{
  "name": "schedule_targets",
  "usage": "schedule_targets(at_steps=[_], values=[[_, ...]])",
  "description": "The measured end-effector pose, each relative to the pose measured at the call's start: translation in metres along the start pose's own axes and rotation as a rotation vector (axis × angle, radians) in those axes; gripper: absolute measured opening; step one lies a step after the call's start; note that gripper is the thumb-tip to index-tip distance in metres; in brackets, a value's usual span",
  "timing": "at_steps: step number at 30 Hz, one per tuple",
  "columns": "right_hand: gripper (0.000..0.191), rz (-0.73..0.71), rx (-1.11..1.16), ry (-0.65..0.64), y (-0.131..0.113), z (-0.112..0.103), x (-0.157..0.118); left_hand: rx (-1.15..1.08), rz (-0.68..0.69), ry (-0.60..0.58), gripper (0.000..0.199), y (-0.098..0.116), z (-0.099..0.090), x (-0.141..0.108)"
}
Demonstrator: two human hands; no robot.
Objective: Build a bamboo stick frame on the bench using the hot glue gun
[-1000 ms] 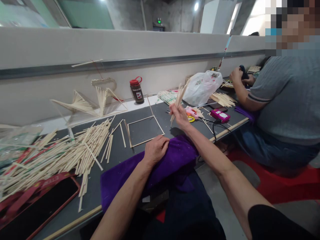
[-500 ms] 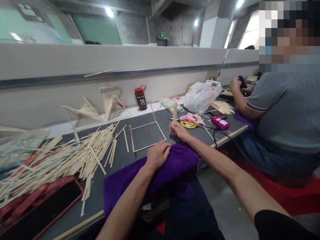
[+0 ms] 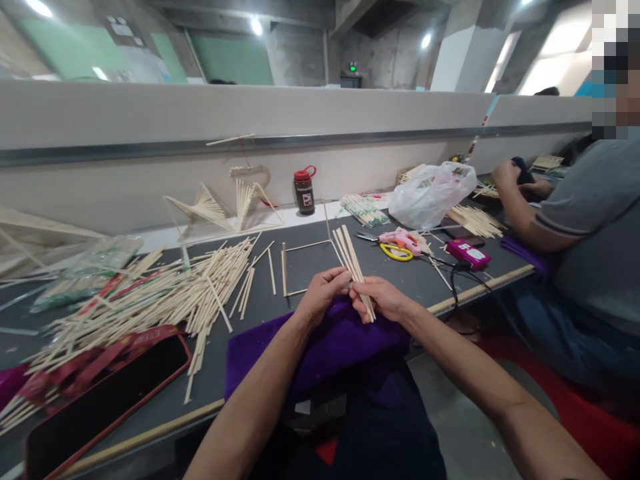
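Several pale wooden sticks [image 3: 356, 263], fanned slightly apart, stand tilted in front of me above the purple cloth [image 3: 280, 357]. My right hand [image 3: 380, 297] is closed around their lower part. From the other side, my left hand [image 3: 324, 293] pinches at the same sticks, thumb and fingers together; its fingertips are partly hidden. Just behind my hands a square frame of sticks [image 3: 285, 270] lies on the dark table, with one stick rising from its far corner. My hands and the bundle cover its near right part.
Left is a large pile of loose sticks [image 3: 205, 290], with a phone [image 3: 107, 407] before it. Yellow-handled scissors [image 3: 397, 252], a pink glue gun [image 3: 404, 239] and a magenta box [image 3: 467, 254] lie right. Behind stand a bottle [image 3: 305, 193] and plastic bag [image 3: 430, 197]. A co-worker [image 3: 590, 200] sits right.
My right hand has brought the sticks nearer and tilted them from upright. My left hand has risen off the purple cloth to the sticks. The view has turned left.
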State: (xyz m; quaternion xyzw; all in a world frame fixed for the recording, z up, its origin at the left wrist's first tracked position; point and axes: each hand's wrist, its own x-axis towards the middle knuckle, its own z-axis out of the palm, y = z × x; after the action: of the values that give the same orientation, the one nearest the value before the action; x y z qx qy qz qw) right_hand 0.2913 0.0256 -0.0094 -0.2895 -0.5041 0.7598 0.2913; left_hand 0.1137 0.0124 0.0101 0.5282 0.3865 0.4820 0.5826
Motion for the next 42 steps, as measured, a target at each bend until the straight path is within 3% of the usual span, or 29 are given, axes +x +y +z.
schedule_targets(at_steps=[3, 8, 12, 17, 24, 33, 42], values=[[0.05, 0.051, -0.056, -0.004, 0.004, 0.002, 0.007, -0.085, -0.049, -0.009, 0.049, -0.002, 0.002, 0.0], [0.055, 0.069, -0.137, 0.031, 0.002, 0.012, 0.007, -0.266, -0.069, 0.094, 0.062, -0.004, 0.001, 0.0], [0.056, 0.064, -0.202, 0.056, 0.002, 0.017, 0.006, -0.324, -0.08, 0.104, 0.055, -0.005, -0.001, 0.0], [0.056, -0.007, -0.138, 0.128, 0.009, 0.019, 0.005, -0.319, -0.054, 0.14, 0.046, -0.008, -0.004, 0.001], [0.054, -0.123, -0.092, 0.205, 0.016, 0.021, 0.005, -0.331, -0.046, 0.178, 0.049, -0.006, -0.002, 0.002], [0.054, -0.151, -0.094, 0.264, 0.02, 0.02, 0.006, -0.121, -0.015, 0.232, 0.04, -0.007, -0.006, 0.003], [0.05, -0.125, -0.076, 0.28, 0.016, 0.023, 0.005, -0.127, -0.009, 0.259, 0.035, -0.005, -0.007, 0.003]])
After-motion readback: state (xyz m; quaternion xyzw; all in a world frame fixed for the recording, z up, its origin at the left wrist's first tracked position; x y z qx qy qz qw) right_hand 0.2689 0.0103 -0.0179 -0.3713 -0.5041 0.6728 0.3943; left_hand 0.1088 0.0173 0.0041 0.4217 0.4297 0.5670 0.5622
